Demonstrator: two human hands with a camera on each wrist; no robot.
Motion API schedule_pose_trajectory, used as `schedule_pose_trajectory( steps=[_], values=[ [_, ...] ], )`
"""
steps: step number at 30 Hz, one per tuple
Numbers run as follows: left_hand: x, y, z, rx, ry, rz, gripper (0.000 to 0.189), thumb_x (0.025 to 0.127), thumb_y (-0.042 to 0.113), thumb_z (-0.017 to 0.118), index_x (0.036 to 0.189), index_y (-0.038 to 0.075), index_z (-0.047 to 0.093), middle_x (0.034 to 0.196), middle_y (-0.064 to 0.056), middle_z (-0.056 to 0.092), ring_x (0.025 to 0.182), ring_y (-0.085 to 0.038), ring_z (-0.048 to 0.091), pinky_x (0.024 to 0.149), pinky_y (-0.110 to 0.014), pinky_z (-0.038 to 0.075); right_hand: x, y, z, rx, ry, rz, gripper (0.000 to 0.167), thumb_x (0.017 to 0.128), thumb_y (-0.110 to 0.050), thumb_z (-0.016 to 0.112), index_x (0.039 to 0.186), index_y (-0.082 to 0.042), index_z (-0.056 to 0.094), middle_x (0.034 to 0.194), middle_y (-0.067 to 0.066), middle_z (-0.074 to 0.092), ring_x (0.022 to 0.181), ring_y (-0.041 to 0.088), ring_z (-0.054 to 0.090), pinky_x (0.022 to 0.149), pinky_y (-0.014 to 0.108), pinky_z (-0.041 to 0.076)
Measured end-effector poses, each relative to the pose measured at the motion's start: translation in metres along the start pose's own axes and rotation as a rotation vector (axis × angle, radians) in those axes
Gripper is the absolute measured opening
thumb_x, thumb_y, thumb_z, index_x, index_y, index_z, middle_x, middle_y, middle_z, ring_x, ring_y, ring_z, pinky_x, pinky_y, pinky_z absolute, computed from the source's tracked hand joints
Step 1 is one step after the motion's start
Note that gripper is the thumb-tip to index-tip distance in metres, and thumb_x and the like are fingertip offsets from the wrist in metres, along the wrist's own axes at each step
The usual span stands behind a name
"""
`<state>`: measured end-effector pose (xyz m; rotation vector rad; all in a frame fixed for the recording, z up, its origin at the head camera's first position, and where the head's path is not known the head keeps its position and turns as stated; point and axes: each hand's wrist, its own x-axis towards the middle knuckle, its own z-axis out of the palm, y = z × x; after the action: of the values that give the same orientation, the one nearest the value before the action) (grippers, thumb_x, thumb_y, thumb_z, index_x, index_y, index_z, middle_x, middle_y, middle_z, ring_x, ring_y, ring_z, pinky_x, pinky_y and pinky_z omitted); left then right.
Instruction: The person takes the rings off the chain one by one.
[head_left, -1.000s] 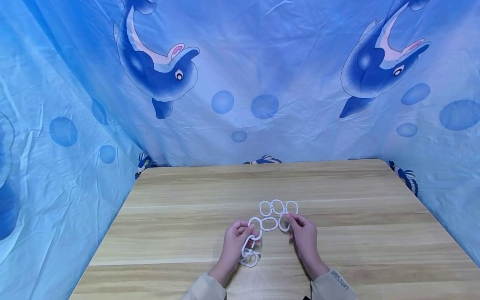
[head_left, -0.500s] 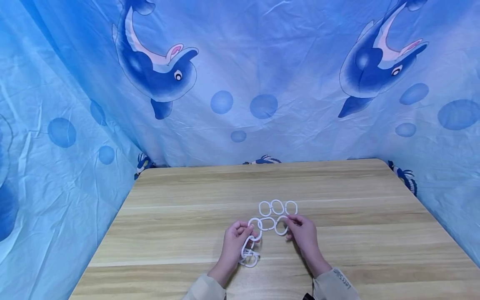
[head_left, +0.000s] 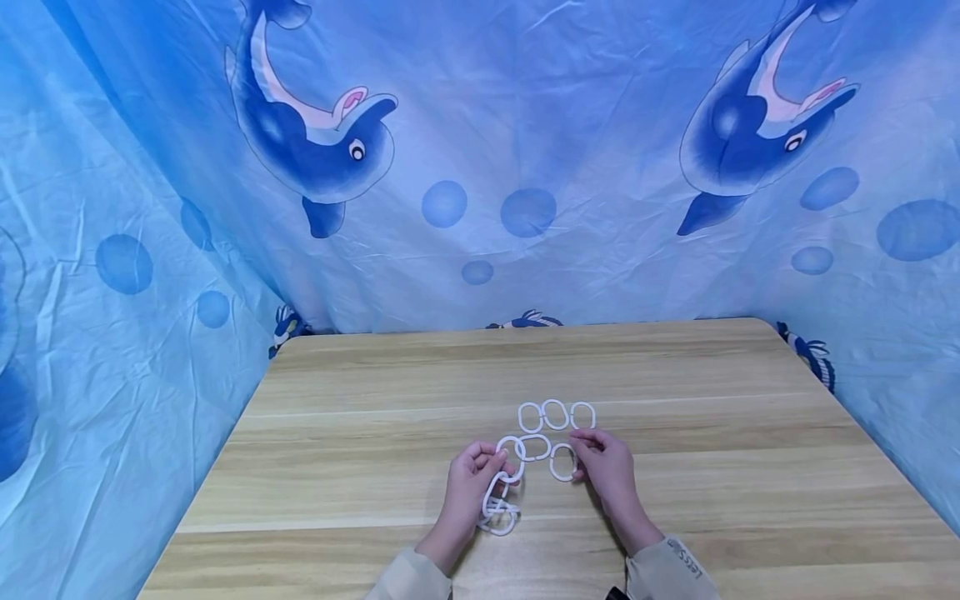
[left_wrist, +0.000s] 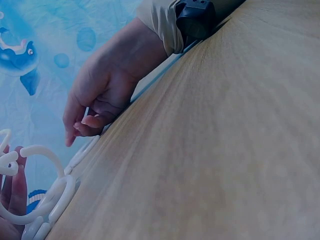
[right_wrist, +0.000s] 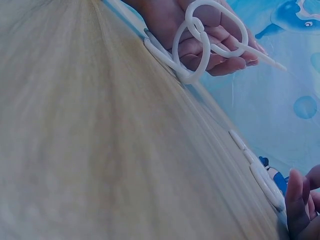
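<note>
My left hand (head_left: 470, 483) pinches a chain of white plastic links between thumb and fingers. One held link (head_left: 500, 439) stands up; joined links hang below it in a small heap (head_left: 501, 532) near the palm. A sideways link (head_left: 536, 459) joins or overlaps the held one on its right. My right hand (head_left: 609, 468) hovers low over the table, fingers loosely bent. A loose white link with a gap (head_left: 552, 468) lies just left of its fingertips. In the left wrist view, nothing shows between the right hand's fingers (left_wrist: 69, 142).
Behind the hands, three white links lie in a row: a left one (head_left: 521, 418), a middle one (head_left: 556, 401) and a right one (head_left: 594, 414). The wooden table (head_left: 360, 467) ends at a blue dolphin-print curtain (head_left: 585, 283).
The single link by the right hand has slid down and away from its fingertips, apart from the sideways link. The right hand seems to have let it go. The left hand has stayed still.
</note>
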<state>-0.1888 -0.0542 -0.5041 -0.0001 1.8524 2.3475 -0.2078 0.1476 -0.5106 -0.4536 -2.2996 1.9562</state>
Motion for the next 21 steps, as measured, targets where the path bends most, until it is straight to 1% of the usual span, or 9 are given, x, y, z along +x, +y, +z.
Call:
schedule_pose_trajectory(
  steps=[4, 12, 21],
  values=[
    [-0.0001, 0.0004, 0.0005, 0.003, 0.003, -0.006, 0.021, 0.094, 0.010, 0.062, 0.102, -0.008, 0.054, 0.071, 0.001, 0.067, 0.060, -0.009, 0.068, 0.054, -0.015, 0.053, -0.0002, 0.0003, -0.0001, -0.007, -0.001, -0.006, 0.022, 0.087, -0.001, 0.065, 0.107, 0.009, 0.066, 0.082, 0.010, 0.069, 0.050, 0.007, 0.054, 0.045, 0.024, 0.055],
    [-0.0002, 0.0016, 0.0009, 0.003, -0.003, -0.012, 0.021, 0.094, 0.009, 0.061, 0.103, -0.008, 0.054, 0.070, 0.002, 0.067, 0.060, -0.009, 0.068, 0.054, -0.014, 0.053, -0.0007, -0.0001, -0.0001, -0.006, -0.001, -0.010, 0.022, 0.087, -0.002, 0.066, 0.107, 0.008, 0.066, 0.085, 0.011, 0.069, 0.051, 0.007, 0.054, 0.046, 0.024, 0.055],
    [0.0001, 0.0027, 0.0007, 0.025, -0.005, -0.031, 0.020, 0.094, 0.008, 0.061, 0.102, -0.009, 0.054, 0.069, 0.004, 0.068, 0.061, -0.006, 0.067, 0.054, -0.013, 0.052, -0.0001, 0.0000, 0.0000, -0.003, 0.016, -0.012, 0.023, 0.087, -0.003, 0.067, 0.107, 0.008, 0.066, 0.081, 0.007, 0.068, 0.050, 0.006, 0.054, 0.045, 0.022, 0.053]
  ],
)
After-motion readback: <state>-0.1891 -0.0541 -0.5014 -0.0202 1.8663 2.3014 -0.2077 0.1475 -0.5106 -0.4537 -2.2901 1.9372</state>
